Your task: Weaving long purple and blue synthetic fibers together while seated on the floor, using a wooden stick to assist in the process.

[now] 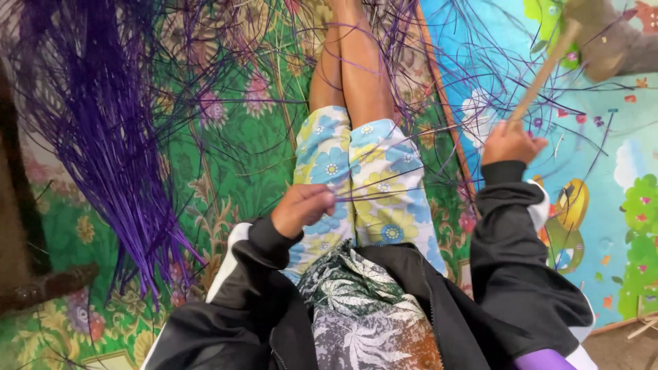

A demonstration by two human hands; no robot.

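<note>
I sit on the floor with my legs (349,75) stretched out, in flowered shorts. My left hand (301,207) rests on my left thigh with its fingers pinched on thin purple strands. My right hand (510,144) is raised at the right and grips the lower end of a wooden stick (545,72) that slants up to a wooden block at the top right. A thick bundle of purple fibre strands (103,130) hangs at the left, and loose strands fan out across my legs and both mats.
A green floral mat (233,144) lies under my legs. A blue cartoon-patterned mat (617,171) covers the floor at the right. A dark wooden piece (41,288) sits at the far left edge.
</note>
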